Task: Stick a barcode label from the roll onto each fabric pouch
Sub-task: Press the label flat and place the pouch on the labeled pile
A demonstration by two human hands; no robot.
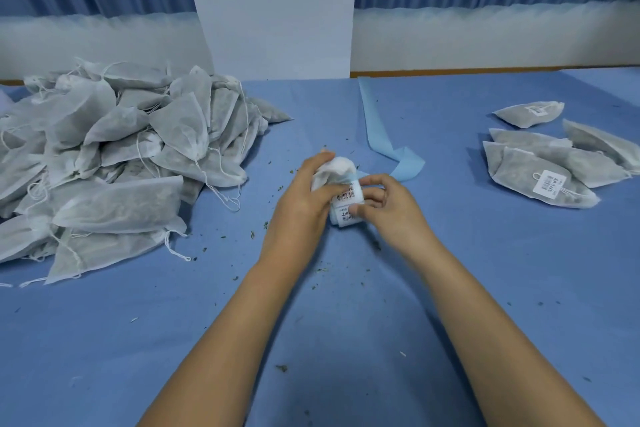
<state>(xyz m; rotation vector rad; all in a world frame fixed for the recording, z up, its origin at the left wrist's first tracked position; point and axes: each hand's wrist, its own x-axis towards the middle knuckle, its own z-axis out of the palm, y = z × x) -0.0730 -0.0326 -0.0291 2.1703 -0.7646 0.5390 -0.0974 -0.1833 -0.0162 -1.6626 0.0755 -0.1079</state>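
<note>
Label roll (347, 199) — lodged between left hand (304, 198), clasping it, and right hand (391, 208), pinching it.

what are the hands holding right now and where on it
Both hold the label roll: the left hand grips its left side, and the right hand pinches its right edge with its fingers.

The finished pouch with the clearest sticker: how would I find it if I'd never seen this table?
On the blue table, skip the big heap on the left and go to the small group on the right. Take the front pouch; its white barcode label faces up, while the pouches touching it show none.
</note>
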